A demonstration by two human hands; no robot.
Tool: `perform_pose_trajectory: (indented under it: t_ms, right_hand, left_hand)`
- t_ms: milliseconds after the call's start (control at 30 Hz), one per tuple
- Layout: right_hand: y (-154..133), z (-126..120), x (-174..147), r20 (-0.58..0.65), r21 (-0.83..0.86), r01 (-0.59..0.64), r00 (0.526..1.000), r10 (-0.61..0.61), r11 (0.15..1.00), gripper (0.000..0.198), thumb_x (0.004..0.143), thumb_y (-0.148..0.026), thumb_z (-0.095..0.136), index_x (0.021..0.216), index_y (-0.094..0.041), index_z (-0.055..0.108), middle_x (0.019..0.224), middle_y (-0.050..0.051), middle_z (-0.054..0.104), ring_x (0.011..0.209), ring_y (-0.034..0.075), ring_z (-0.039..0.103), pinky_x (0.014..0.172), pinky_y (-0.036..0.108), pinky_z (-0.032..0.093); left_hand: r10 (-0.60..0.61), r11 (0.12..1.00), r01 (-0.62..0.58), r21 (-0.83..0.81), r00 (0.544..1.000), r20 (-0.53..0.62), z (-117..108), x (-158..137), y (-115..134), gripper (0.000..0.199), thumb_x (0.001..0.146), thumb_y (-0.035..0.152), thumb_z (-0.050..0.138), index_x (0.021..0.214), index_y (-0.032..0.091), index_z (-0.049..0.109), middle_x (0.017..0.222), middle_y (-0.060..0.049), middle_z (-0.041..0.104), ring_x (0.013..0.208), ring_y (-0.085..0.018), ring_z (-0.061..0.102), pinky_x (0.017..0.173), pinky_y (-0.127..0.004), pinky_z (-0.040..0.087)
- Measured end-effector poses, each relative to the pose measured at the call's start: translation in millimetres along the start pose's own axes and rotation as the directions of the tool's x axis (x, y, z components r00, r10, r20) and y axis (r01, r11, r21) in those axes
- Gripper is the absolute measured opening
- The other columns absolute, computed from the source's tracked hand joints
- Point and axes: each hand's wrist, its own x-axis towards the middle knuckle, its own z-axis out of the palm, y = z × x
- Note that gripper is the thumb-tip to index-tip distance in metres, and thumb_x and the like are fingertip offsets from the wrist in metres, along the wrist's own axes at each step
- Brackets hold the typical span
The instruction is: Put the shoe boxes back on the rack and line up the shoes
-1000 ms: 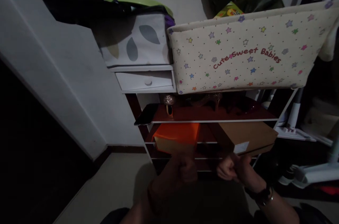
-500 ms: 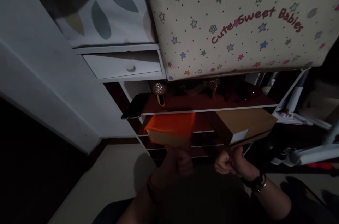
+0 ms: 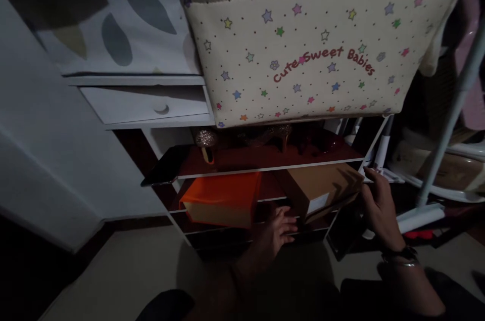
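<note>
Both hands were open around the brown cardboard box (image 3: 322,189): the left hand (image 3: 278,230) under its near corner, the right hand (image 3: 379,204) beside its far end. The box sat on its shelf, not yet lifted.

Dim room, white wall (image 3: 45,159), beige floor (image 3: 125,275)

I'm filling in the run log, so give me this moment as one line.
left hand: open, by brown box front | right hand: open, at box's right end | box: on shelf beside orange box | fabric bin: above
</note>
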Motion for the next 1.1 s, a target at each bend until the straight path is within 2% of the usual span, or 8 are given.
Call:
perform_pose_trajectory:
  t_ms: [100,200,367,467,567,767,900,1100]
  right_hand:
    - [40,10,-2,0.055,-0.036,-0.066,0.996,0.068,0.997,0.072,0.103,-0.061,0.05,0.16,-0.019,0.041,0.159,0.018,0.045,0.15,0.034,0.039,0.127,0.059,0.028]
    - [50,15,-12,0.185,-0.008,-0.088,0.979,0.088,0.996,0.066,0.105,-0.059,0.047,0.161,-0.025,0.038,0.16,0.014,0.044,0.151,0.031,0.04,0.128,0.056,0.029]
    - [26,9,-31,0.282,-0.097,-0.019,0.958,0.046,0.995,0.063,0.104,-0.056,0.051,0.16,-0.029,0.039,0.151,0.015,0.044,0.141,0.031,0.048,0.121,0.055,0.041]
    - [8,4,-44,0.268,-0.247,0.125,0.962,-0.056,0.961,0.078,0.097,-0.066,0.061,0.159,-0.024,0.039,0.155,0.021,0.038,0.143,0.04,0.044,0.116,0.065,0.042]
    - [-5,6,-63,0.301,-0.423,0.375,0.917,-0.262,0.825,0.094,0.089,-0.072,0.067,0.161,-0.019,0.037,0.163,0.027,0.034,0.151,0.05,0.03,0.118,0.083,0.015]
    - [-12,20,-100,0.435,-0.322,0.614,0.772,-0.463,0.721,0.07,0.076,-0.05,0.091,0.137,-0.036,0.06,0.169,0.013,0.03,0.158,0.044,0.02,0.121,0.079,-0.003]
    - [-8,28,-100,0.398,-0.313,0.628,0.768,-0.502,0.713,0.062,0.077,-0.033,0.092,0.132,-0.039,0.063,0.173,0.008,0.022,0.161,0.04,0.013,0.121,0.078,-0.005]
    - [-11,30,-88,0.353,-0.31,0.621,0.778,-0.519,0.72,0.064,0.087,-0.013,0.078,0.141,-0.041,0.057,0.177,0.009,0.008,0.157,0.042,0.025,0.119,0.084,0.007]
  left_hand:
    - [-0.05,0.998,0.045,-0.043,0.991,-0.121,11,22,-8,0.056,0.108,0.044,0.038,0.159,0.022,0.036,0.15,-0.019,0.051,0.129,-0.028,0.057,0.1,-0.04,0.048]
    - [-0.111,0.987,0.088,-0.135,0.979,-0.169,23,37,-11,0.063,0.108,0.049,0.035,0.166,0.026,0.026,0.16,-0.02,0.042,0.143,-0.034,0.049,0.111,-0.048,0.044]
    - [-0.103,0.968,0.057,-0.245,0.978,-0.181,35,39,-14,0.06,0.108,0.052,0.038,0.157,0.018,0.045,0.153,-0.02,0.055,0.142,-0.031,0.053,0.119,-0.052,0.041]
    - [-0.101,0.965,0.043,-0.26,0.971,-0.216,31,31,-21,0.058,0.109,0.052,0.036,0.155,0.018,0.048,0.15,-0.017,0.06,0.142,-0.031,0.054,0.12,-0.056,0.039]
    - [-0.136,0.96,0.073,-0.271,0.965,-0.224,19,22,-36,0.056,0.109,0.053,0.035,0.156,0.025,0.048,0.15,-0.013,0.062,0.141,-0.032,0.055,0.119,-0.061,0.038]
    - [-0.106,0.97,0.074,-0.231,0.986,-0.13,0,5,-54,0.051,0.104,0.054,0.049,0.147,0.028,0.054,0.142,-0.013,0.066,0.132,-0.035,0.061,0.111,-0.062,0.045]
    - [-0.12,0.966,0.094,-0.24,0.988,-0.098,-2,-2,-50,0.06,0.106,0.053,0.043,0.157,0.023,0.042,0.144,-0.019,0.063,0.132,-0.036,0.061,0.108,-0.058,0.047]
    - [-0.151,0.96,0.131,-0.248,0.987,-0.063,-11,8,-51,0.094,0.092,0.073,0.057,0.164,0.019,0.028,0.162,-0.027,0.042,0.145,-0.044,0.048,0.111,-0.059,0.041]
